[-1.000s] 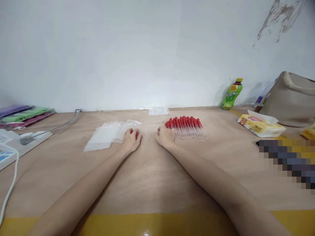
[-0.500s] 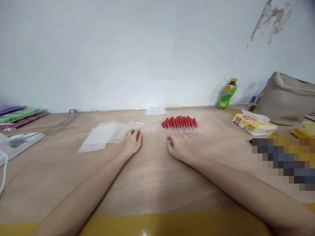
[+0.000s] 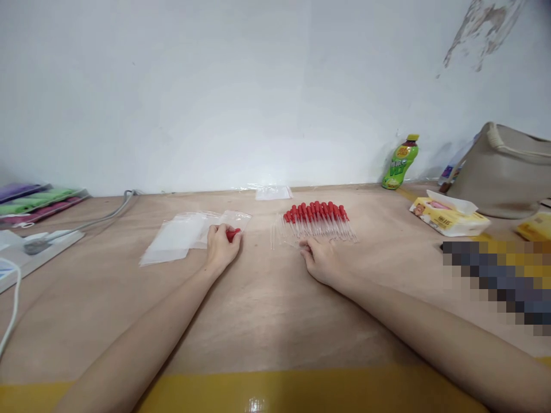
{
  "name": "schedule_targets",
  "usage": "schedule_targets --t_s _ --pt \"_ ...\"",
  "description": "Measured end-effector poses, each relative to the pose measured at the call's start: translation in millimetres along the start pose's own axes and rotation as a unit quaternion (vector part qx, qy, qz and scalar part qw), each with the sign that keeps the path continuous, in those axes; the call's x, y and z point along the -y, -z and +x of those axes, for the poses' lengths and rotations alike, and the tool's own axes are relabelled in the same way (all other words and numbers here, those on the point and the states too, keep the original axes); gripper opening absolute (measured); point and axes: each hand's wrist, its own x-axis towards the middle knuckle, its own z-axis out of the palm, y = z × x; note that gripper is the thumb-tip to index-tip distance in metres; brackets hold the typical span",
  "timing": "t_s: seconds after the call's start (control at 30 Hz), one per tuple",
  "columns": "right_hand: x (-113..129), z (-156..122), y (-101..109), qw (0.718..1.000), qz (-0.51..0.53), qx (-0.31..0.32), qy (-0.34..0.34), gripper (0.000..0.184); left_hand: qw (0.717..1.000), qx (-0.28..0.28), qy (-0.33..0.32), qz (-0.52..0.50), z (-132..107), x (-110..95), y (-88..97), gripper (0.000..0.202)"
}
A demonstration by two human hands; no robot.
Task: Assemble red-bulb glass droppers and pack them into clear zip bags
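Left hand (image 3: 222, 245) curled round a red bulb (image 3: 233, 234), beside the clear bags (image 3: 170, 240), which lie overlapping on the bench (image 3: 258, 310). Right hand (image 3: 322, 261) has fingers bent together at the near ends of the red-topped droppers (image 3: 316, 213); cannot tell whether it grips one. Droppers lie side by side, red ends toward the wall (image 3: 206, 103). Thin clear tubes (image 3: 272, 234) lie between the hands.

1 head camera, looking forward-down.
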Motion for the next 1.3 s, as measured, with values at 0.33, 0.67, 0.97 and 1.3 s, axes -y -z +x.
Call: schedule_targets --t_s 0.33,0.67,0.97,1.3 --pt "-0.2 -3.9 0.3 0.999 -0.028 -0.019 0.041 0.014 0.999 -0.002 0.027 -0.028 2.2 1.8 3.9 0.017" --pt "2.0 -1.3 8.7 0.996 -0.051 0.058 0.051 0.021 0.992 -0.081 -0.083 -0.054 -2.4 -2.5 12.7 0.02" --pt "-7.3 -6.1 7.9 0.991 0.017 0.053 0.119 0.027 0.942 0.151 -0.255 -0.158 -45.8 -36.7 11.0 0.015" --pt "9.6 -11.8 5.7 0.976 0.119 -0.004 0.184 0.018 0.944 0.179 -0.169 -0.222 -50.4 -36.8 9.0 0.022"
